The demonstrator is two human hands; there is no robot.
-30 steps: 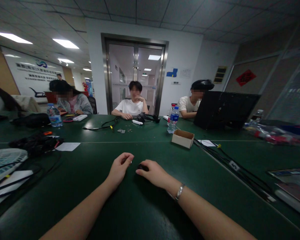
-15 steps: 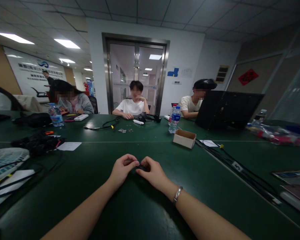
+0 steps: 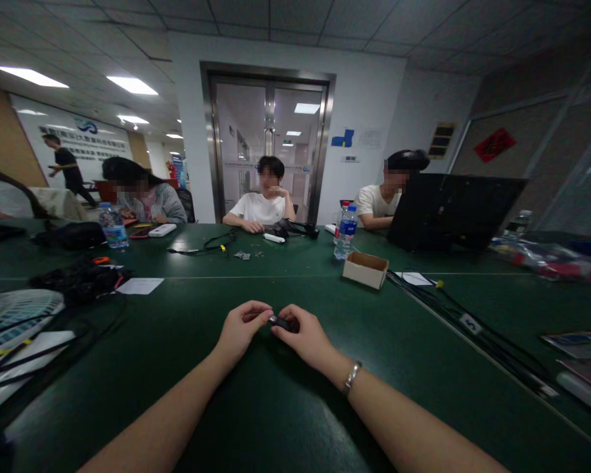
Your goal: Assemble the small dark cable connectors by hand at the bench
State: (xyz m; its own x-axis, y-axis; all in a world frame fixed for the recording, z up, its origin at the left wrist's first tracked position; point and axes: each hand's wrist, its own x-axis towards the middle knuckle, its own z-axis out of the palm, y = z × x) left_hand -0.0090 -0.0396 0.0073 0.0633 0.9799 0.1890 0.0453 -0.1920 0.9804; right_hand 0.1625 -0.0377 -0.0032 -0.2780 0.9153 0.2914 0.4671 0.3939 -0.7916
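Observation:
Above the green table [image 3: 295, 420], both hands meet over a small black object with a silvery end [image 3: 279, 322], possibly a USB stick; its exact kind is too small to tell. My right hand [image 3: 308, 334] is closed around its dark body, thumb below and fingers curled over it. At the silvery end, my left hand [image 3: 242, 330] pinches with thumb and forefinger. The right fingers hide part of the object. A silver bracelet [image 3: 353, 378] circles my right wrist.
An open cardboard box [image 3: 365, 270] stands ahead to the right, beside water bottles [image 3: 345, 233]. Cables [image 3: 487, 335] run along the right side. A white fan [image 3: 24, 315] and a black bundle [image 3: 79, 282] lie left. Several people sit across the table behind a monitor [image 3: 458, 213] and small items.
The silvery end of the object shows more clearly between my hands, which have barely moved. In the far left background, a walking person has moved left. The view has shifted slightly.

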